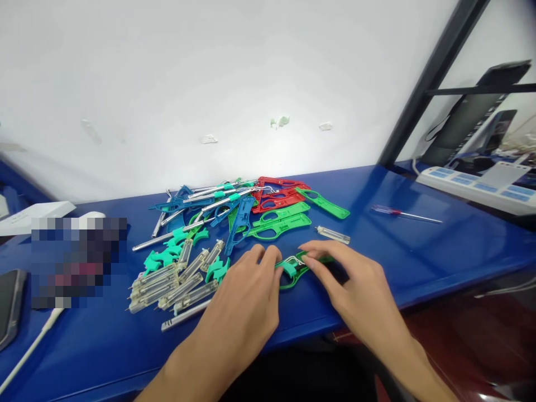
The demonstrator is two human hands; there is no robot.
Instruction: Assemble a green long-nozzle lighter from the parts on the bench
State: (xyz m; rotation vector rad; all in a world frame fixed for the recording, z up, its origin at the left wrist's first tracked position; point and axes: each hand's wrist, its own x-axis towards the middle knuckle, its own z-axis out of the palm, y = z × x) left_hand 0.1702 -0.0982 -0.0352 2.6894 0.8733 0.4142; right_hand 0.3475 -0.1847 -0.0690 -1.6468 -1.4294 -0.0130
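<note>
My left hand is closed on the near end of a green lighter half-shell, its fingers pressed over the shell and hiding part of it. A silver metal tube sticks out to the left beneath this hand. Inside the shell sit a teal trigger and a thin white wire. My right hand pinches at the shell's handle end, by the wire; exactly what lies between its fingertips is too small to make out. Just beyond it lies a clear fuel tank.
Left of my hands are several clear fuel tanks and teal triggers. Behind lie metal tubes, blue, red and green half-shells. A screwdriver lies right, a power strip farther back, a phone far left.
</note>
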